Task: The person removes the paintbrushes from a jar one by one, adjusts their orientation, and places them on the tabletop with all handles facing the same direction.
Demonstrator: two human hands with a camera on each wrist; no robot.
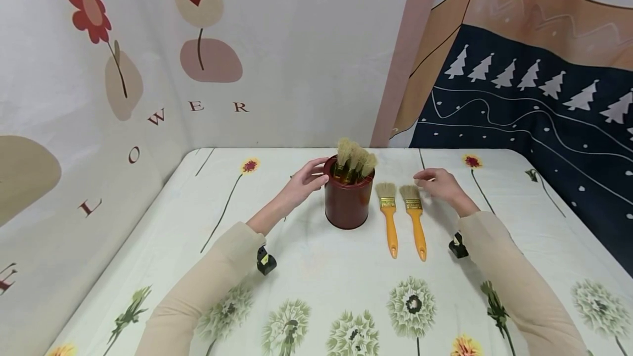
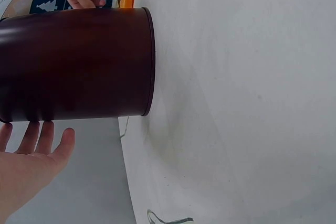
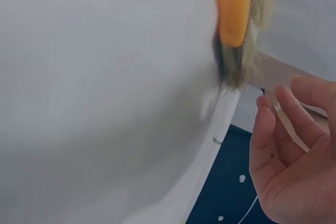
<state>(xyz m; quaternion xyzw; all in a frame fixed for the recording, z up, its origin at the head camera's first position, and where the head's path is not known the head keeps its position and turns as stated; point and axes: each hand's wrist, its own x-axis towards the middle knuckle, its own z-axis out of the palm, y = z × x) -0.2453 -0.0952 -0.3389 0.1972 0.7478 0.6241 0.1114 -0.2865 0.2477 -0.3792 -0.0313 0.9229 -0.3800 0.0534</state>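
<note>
Paintbrush w/ orange handle (image 1: 417, 224) flat on floral tablecloth (image 1: 316, 290), rt of dark-red round metal can (image 1: 348, 202) | our right hand (image 1: 440, 184) relaxed, empty, over bristles | left hand (image 1: 307, 179) fingers straight, touching can (steady it) | pinch ferrule, insert handle-first

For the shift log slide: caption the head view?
Left hand beside brush-filled red pot; right hand near two orange brushes.

A tablecloth (image 1: 306, 268) printed with dandelions and red-centred flowers covers the table; behind hang a pale backdrop (image 1: 277, 43) with flower shapes and letters, and a dark cloth (image 1: 534, 125) with white trees
</note>
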